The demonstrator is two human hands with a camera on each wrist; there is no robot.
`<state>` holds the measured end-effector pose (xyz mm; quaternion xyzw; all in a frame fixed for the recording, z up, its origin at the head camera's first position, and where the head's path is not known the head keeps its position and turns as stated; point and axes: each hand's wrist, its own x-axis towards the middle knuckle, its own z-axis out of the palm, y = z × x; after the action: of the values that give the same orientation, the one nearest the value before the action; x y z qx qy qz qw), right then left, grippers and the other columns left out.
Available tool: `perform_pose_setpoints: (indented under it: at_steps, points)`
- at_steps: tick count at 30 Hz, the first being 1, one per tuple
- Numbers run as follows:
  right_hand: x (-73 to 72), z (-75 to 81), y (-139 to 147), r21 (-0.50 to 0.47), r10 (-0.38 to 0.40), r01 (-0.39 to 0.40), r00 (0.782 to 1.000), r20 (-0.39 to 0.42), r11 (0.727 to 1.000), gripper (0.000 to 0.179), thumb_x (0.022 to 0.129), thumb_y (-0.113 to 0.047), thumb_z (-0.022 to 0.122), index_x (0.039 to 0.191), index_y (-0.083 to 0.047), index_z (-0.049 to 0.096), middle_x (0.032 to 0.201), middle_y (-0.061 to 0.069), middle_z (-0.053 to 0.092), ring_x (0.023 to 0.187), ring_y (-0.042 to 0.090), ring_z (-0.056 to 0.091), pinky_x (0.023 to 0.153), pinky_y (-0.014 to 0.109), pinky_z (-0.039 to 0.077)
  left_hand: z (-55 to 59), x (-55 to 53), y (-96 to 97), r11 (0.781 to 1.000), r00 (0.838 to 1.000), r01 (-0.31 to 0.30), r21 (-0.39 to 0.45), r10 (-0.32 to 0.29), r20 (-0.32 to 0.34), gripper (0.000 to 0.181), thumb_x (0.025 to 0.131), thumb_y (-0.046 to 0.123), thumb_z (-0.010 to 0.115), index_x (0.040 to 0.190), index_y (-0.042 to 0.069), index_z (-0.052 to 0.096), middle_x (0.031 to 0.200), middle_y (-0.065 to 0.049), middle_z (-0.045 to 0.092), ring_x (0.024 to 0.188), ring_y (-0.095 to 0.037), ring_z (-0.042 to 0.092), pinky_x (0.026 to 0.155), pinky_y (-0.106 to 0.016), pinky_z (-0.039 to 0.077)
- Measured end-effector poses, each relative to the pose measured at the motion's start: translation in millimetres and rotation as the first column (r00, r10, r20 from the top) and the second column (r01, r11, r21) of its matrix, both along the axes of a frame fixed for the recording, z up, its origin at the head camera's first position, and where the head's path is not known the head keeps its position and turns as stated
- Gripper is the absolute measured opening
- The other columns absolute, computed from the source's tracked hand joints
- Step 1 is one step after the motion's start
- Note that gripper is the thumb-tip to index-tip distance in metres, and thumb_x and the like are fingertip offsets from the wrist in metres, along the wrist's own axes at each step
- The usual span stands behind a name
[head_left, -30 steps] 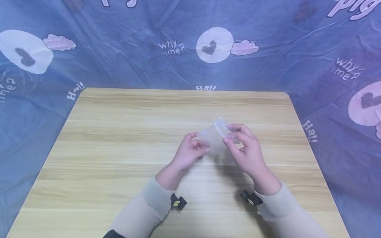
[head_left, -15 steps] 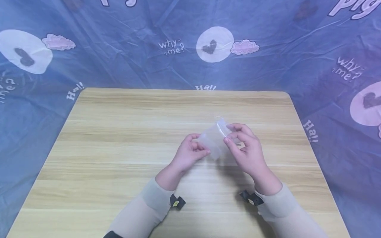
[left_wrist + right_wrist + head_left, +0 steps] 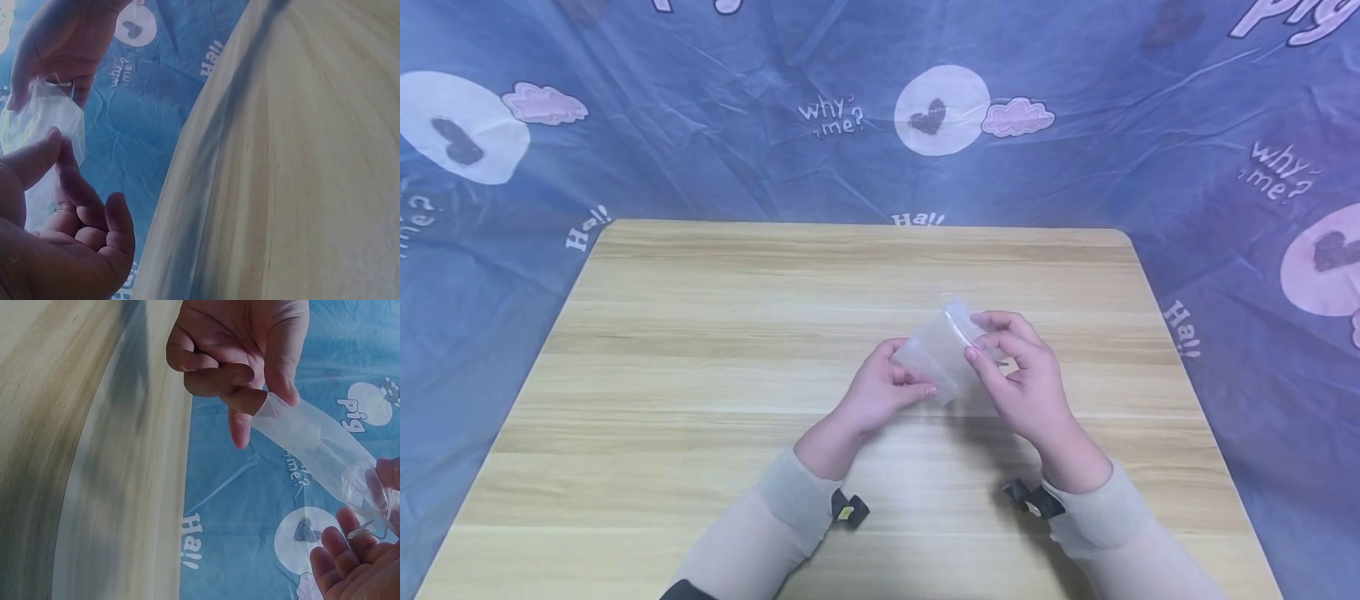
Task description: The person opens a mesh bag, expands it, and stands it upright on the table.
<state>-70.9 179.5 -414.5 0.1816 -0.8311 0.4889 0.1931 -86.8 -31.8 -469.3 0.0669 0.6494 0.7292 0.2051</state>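
Between the two hands, raised over the table, is a small translucent white mesh drawstring bag. My left hand pinches its bottom end between thumb and forefinger, as the left wrist view shows with the bag's mesh just beyond the fingertips. At the mouth end, my right hand grips the bag with thumb and fingers. In the right wrist view the bag stretches between both hands, and a thin white drawstring hangs by the right fingers. It looks flat and slightly creased.
A pale wood-grain table lies under the hands. Behind and beside it hangs a blue printed cloth. Each sleeve cuff carries a small black wrist device, one on the left and one on the right.
The bag has turned and flattened between the hands, so its near lower corner now shows. My left thumb has shifted a little along it. My right hand has hardly moved.
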Motion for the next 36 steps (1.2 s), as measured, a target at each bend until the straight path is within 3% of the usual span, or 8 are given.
perform_pose_setpoints:
  at_steps: [3,6,9,12,15,18,27,36]
  points:
    - [-0.3,-1.2,1.3,0.022,0.002,-0.002,1.000,-0.011,1.000,0.012,0.089,0.008,0.076,0.084,-0.002,0.072,0.127,0.017,0.070,0.088,0.017,0.065,0.079,0.018,0.050,0.0,-1.3,-2.7,0.999,1.000,0.015,-0.049,-0.015,-0.003,0.074,0.086,-0.007,0.080,0.149,-0.004,0.041,0.102,-0.019,0.077,0.090,-0.020,0.073,0.082,-0.029,0.057]
    - [-1.7,-5.6,3.5,0.089,0.022,-0.017,0.998,-0.055,0.996,0.010,0.088,0.006,0.077,0.085,-0.002,0.072,0.127,0.020,0.069,0.099,0.029,0.067,0.087,0.024,0.050,0.4,-4.0,-7.1,0.990,1.000,-0.002,-0.144,0.001,-0.006,0.077,0.086,-0.004,0.082,0.151,-0.001,0.042,0.108,-0.014,0.075,0.091,-0.020,0.071,0.082,-0.032,0.059]
    - [-3.3,-14.0,5.9,0.183,0.059,-0.036,0.991,-0.123,0.982,0.007,0.087,0.002,0.078,0.088,-0.002,0.073,0.125,0.023,0.067,0.107,0.041,0.063,0.093,0.038,0.049,0.5,-6.2,-10.8,0.970,0.999,-0.041,-0.240,0.036,-0.025,0.075,0.087,0.000,0.083,0.151,0.001,0.045,0.118,-0.012,0.072,0.095,-0.022,0.068,0.086,-0.035,0.059]
    - [-3.9,-23.1,7.3,0.269,0.093,-0.045,0.981,-0.168,0.962,0.005,0.087,-0.003,0.077,0.090,-0.002,0.073,0.124,0.026,0.066,0.105,0.046,0.061,0.086,0.050,0.047,1.1,-7.0,-11.2,0.949,0.998,-0.053,-0.312,0.037,-0.057,0.070,0.089,0.003,0.082,0.150,0.003,0.049,0.128,-0.012,0.069,0.100,-0.022,0.067,0.089,-0.037,0.059]
    - [-2.3,-31.7,8.1,0.329,0.107,-0.046,0.979,-0.172,0.943,0.007,0.088,-0.008,0.077,0.091,-0.003,0.073,0.125,0.027,0.065,0.104,0.048,0.060,0.084,0.056,0.049,2.0,-6.4,-10.1,0.922,0.997,-0.040,-0.386,0.009,-0.082,0.064,0.091,0.005,0.081,0.149,0.006,0.055,0.137,-0.010,0.066,0.103,-0.022,0.067,0.090,-0.038,0.059]
    - [-0.2,-39.1,8.1,0.360,0.116,-0.053,0.981,-0.155,0.931,0.008,0.089,-0.010,0.077,0.091,-0.004,0.073,0.126,0.026,0.064,0.110,0.051,0.059,0.091,0.062,0.049,3.3,-5.1,-8.9,0.894,0.995,-0.033,-0.448,-0.010,-0.094,0.058,0.092,0.007,0.081,0.147,0.008,0.059,0.142,-0.006,0.065,0.108,-0.022,0.066,0.091,-0.039,0.058]
    - [4.5,-49.4,7.5,0.396,0.122,-0.058,0.983,-0.138,0.916,0.011,0.086,-0.009,0.081,0.091,-0.002,0.074,0.126,0.024,0.065,0.112,0.050,0.059,0.094,0.063,0.050,4.2,-2.4,-6.1,0.844,0.991,0.004,-0.536,-0.076,-0.112,0.054,0.095,0.009,0.078,0.146,0.008,0.061,0.143,-0.004,0.065,0.115,-0.024,0.065,0.096,-0.043,0.056]
    - [5.2,-49.5,6.9,0.375,0.136,-0.066,0.977,-0.163,0.925,0.019,0.086,-0.016,0.080,0.098,-0.003,0.074,0.129,0.024,0.064,0.113,0.050,0.059,0.094,0.065,0.050,4.4,-1.8,-6.3,0.825,0.986,-0.001,-0.565,-0.093,-0.137,0.059,0.093,0.010,0.081,0.148,0.008,0.059,0.143,-0.005,0.064,0.115,-0.024,0.065,0.095,-0.042,0.056]
